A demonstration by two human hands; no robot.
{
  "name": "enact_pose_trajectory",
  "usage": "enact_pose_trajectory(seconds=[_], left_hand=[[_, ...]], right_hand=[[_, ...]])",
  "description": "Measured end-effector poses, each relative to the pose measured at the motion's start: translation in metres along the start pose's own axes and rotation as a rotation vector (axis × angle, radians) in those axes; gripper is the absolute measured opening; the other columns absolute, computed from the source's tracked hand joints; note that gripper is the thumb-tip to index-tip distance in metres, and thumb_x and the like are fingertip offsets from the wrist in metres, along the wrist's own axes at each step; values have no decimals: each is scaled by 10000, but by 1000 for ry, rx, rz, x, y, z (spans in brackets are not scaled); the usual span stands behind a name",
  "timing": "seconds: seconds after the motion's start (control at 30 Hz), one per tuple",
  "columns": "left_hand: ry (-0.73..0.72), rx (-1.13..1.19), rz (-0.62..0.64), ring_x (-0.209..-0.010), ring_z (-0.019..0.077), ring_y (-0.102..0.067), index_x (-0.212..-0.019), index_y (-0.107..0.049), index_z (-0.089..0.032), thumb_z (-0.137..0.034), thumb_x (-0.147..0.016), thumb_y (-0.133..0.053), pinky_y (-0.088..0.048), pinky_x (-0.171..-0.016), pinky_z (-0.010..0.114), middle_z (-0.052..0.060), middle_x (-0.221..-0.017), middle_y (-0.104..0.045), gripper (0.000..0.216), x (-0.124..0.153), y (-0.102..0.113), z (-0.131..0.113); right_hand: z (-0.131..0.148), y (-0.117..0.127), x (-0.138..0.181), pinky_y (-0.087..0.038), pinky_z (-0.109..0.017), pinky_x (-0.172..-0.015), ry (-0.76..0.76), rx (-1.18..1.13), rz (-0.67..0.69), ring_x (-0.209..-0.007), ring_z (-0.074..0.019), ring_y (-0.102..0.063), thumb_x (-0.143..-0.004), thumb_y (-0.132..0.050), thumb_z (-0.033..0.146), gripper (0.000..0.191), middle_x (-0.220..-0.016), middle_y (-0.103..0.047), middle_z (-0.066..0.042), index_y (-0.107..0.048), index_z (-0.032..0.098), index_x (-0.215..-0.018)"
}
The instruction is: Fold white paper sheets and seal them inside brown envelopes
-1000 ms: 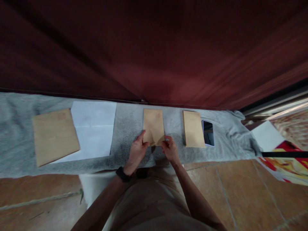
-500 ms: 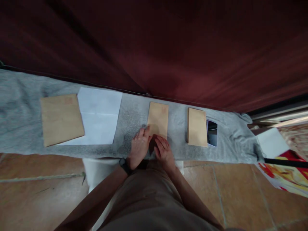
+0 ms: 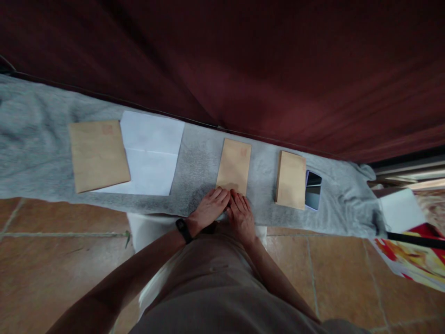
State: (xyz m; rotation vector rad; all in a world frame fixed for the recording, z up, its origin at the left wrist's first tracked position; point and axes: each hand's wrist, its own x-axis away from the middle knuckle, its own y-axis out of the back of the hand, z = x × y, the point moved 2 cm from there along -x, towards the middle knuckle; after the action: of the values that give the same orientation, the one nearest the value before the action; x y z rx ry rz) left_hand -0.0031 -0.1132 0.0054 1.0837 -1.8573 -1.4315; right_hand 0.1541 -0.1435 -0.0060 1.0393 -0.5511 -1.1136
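A brown paper envelope (image 3: 233,162) lies flat on the grey cloth in front of me, a faint red stamp mark near its far right corner. At its near end my left hand (image 3: 210,206) is closed, fingers together and bent over the edge. Pressed close beside it, my right hand (image 3: 240,217) has its fingers closed on the same end. Both hands' fingertips nearly meet, and they hide the envelope's near edge. A dark watch (image 3: 183,230) is on my left wrist.
Grey cloth (image 3: 198,162) covers the narrow surface. To the left, more brown envelopes (image 3: 99,155) overlap creased white paper (image 3: 153,162). On the right, a stack of envelopes (image 3: 291,181) lies next to a phone (image 3: 313,190). A dark red curtain (image 3: 222,69) hangs behind.
My left hand has slid back from the envelope's surface to its near end, its fingers now bent beside my right fingers. The whole view has shifted and tilted slightly.
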Motion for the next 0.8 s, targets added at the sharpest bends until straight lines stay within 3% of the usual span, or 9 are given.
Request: enact_pose_trajectory(seconds=[0.57, 0.8], left_hand=[[21, 41, -42, -1281, 273, -599, -1326, -646, -186, -57, -946, -479, -497, -1091, 435, 122, -1310, -684, 434, 2, 0, 2], [346, 412, -359, -1358, 267, -553, -1269, -639, -198, -171, -963, -521, -501, -1146, 472, 133, -1443, -569, 329, 4, -6, 15]], right_hand=[[-20, 14, 12, -316, -542, -1261, -53, 60, -65, -1532, -266, -397, -1101, -390, 254, 499, -1609, -483, -137, -417, 173, -1593], [-14, 9, 12, -361, -539, -1241, -85, 79, -127, -1518, -281, -415, -1056, -439, 179, 518, -1586, -514, -130, -447, 177, -1574]])
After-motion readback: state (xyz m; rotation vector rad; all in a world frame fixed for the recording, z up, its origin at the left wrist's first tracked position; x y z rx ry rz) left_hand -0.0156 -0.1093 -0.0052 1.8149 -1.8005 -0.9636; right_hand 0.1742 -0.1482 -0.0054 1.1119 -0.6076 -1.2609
